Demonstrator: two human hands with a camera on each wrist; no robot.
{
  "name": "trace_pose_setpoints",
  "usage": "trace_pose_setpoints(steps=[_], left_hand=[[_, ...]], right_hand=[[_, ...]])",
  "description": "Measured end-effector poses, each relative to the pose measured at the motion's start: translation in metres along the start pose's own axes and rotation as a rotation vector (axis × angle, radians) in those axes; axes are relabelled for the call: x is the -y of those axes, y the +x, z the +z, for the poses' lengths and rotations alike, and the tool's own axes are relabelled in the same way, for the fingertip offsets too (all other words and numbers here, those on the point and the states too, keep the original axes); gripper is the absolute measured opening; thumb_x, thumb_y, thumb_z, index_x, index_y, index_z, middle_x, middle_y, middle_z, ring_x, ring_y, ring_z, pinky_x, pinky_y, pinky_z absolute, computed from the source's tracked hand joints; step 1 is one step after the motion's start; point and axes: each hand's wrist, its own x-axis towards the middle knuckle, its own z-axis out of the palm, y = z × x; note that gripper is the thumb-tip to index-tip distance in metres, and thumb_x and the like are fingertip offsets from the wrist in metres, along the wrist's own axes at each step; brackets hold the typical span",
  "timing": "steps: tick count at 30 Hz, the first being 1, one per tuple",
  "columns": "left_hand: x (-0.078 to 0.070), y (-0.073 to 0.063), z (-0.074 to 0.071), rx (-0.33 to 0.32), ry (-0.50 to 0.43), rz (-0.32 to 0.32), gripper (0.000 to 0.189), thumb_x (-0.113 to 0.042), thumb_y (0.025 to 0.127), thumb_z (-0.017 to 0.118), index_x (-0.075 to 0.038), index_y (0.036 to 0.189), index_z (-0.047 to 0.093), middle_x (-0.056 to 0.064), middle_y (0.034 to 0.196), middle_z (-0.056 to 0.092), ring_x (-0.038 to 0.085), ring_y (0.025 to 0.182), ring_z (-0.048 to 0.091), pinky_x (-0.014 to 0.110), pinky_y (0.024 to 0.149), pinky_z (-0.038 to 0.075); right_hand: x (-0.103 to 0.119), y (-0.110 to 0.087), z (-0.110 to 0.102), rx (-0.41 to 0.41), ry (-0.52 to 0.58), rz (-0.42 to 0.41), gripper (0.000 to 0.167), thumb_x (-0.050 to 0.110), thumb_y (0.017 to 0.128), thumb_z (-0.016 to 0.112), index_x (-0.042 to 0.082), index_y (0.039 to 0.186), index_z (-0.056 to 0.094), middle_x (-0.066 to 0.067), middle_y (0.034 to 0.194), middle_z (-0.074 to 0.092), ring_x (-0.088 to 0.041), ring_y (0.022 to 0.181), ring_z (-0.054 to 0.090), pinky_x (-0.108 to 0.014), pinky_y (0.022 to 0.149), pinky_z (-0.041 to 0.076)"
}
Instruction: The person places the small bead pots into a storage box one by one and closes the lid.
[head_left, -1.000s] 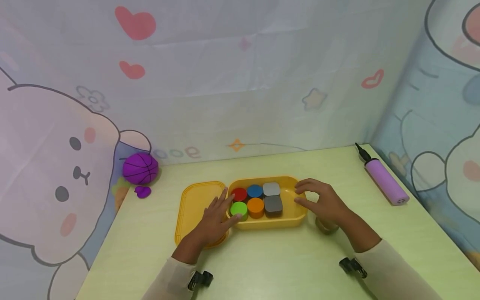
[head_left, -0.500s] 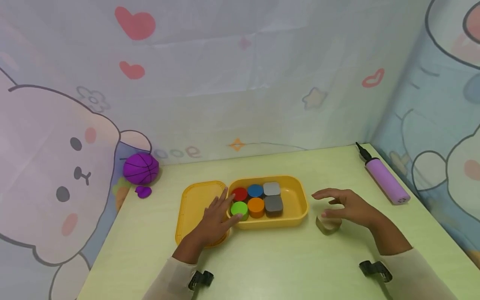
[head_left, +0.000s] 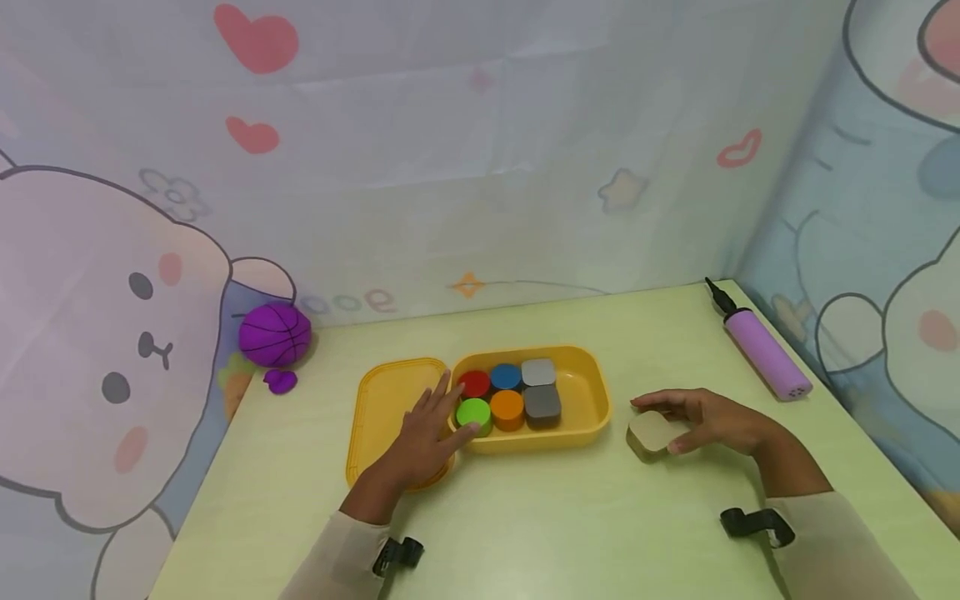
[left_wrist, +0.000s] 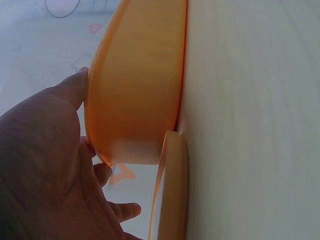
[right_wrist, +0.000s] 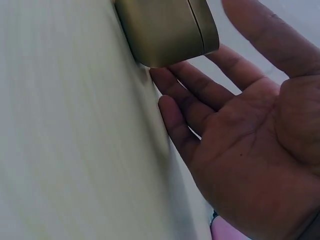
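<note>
My left hand [head_left: 417,442] rests on the left rim of a yellow plastic box [head_left: 525,445], fingers spread; the left wrist view has the thumb touching the box wall [left_wrist: 132,90]. Inside lie several small pieces: red [head_left: 476,384], blue [head_left: 506,377], light grey [head_left: 538,372], green [head_left: 474,415], orange [head_left: 507,409] and dark grey [head_left: 542,405]. To the box's right, a gold rounded-square tin-like piece [head_left: 649,432] stands on the table, a seam near its top. My right hand [head_left: 708,421] surrounds its right side with fingers behind and thumb in front; the right wrist view shows the thumb apart from it.
A yellow lid [head_left: 382,408] lies left of the box, partly under my left arm. Farther left are a purple ball [head_left: 275,335] and a small purple duck-like toy [head_left: 281,382]. A pink hand pump [head_left: 765,350] lies near the table's right edge.
My right hand has moved away from the box's right end, rightward and down to the gold piece. The left hand has stayed on the box rim. The head view has shifted slightly.
</note>
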Motion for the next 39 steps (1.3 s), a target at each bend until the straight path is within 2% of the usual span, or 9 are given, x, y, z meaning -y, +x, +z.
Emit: trace_pose_setpoints(steps=[8,14,25,28,33,35,39], left_hand=[[-0.001,-0.002,-0.001,-0.002,-0.003,0.000,0.082,-0.059,0.110,0.054,-0.025,0.177,0.021,-0.003,0.187,-0.003,0.048,0.172,0.000,0.087,0.125,-0.002],[-0.001,0.000,-0.002,-0.011,0.003,0.002,0.082,-0.058,0.111,0.054,-0.024,0.177,0.020,-0.003,0.187,-0.003,0.048,0.172,0.001,0.087,0.125,-0.002],[-0.001,-0.001,0.000,-0.007,-0.004,0.006,0.082,-0.057,0.110,0.056,-0.024,0.177,0.020,-0.002,0.187,-0.003,0.049,0.171,0.000,0.087,0.125,-0.002],[-0.001,-0.001,-0.001,-0.004,-0.004,0.004,0.082,-0.057,0.110,0.055,-0.024,0.177,0.020,-0.002,0.187,-0.003,0.049,0.171,0.000,0.087,0.125,-0.002],[-0.002,0.000,-0.001,-0.006,0.003,0.005,0.082,-0.058,0.111,0.055,-0.024,0.177,0.020,-0.003,0.187,-0.003,0.049,0.171,0.000,0.087,0.125,-0.002],[-0.002,0.000,-0.001,-0.009,0.007,0.006,0.083,-0.058,0.110,0.055,-0.024,0.177,0.020,-0.003,0.187,-0.003,0.049,0.171,0.001,0.087,0.125,-0.001],[-0.001,0.000,0.000,-0.006,0.005,0.004,0.083,-0.057,0.110,0.056,-0.024,0.177,0.020,-0.003,0.187,-0.003,0.049,0.171,0.001,0.087,0.125,-0.002]], right_hand=[[-0.007,-0.002,0.000,0.037,0.012,-0.067,0.069,-0.003,0.095,0.080,-0.013,0.156,0.049,-0.006,0.165,0.057,0.009,0.151,0.047,-0.007,0.121,0.034],[-0.007,0.000,-0.001,0.000,-0.029,-0.041,0.070,0.003,0.092,0.084,-0.009,0.155,0.055,-0.008,0.164,0.059,0.012,0.149,0.047,-0.007,0.119,0.035],[-0.012,-0.001,0.000,-0.031,-0.018,-0.020,0.067,0.003,0.091,0.086,-0.007,0.152,0.059,-0.008,0.161,0.062,0.011,0.146,0.050,-0.007,0.117,0.037],[-0.011,-0.001,0.000,-0.058,-0.016,-0.018,0.064,0.002,0.093,0.083,-0.006,0.152,0.059,-0.004,0.158,0.065,0.012,0.146,0.050,-0.008,0.116,0.039],[-0.013,-0.003,0.000,-0.113,0.101,-0.017,0.060,-0.006,0.096,0.075,-0.011,0.153,0.054,0.014,0.149,0.070,0.008,0.138,0.059,-0.014,0.108,0.051],[-0.015,-0.002,0.000,-0.140,0.129,-0.016,0.060,-0.009,0.097,0.073,-0.012,0.153,0.053,0.017,0.143,0.072,0.005,0.132,0.065,-0.017,0.104,0.056],[-0.015,-0.001,0.005,-0.258,0.106,-0.006,0.060,-0.008,0.098,0.073,-0.010,0.154,0.053,0.019,0.136,0.074,0.001,0.122,0.070,-0.020,0.096,0.060]])
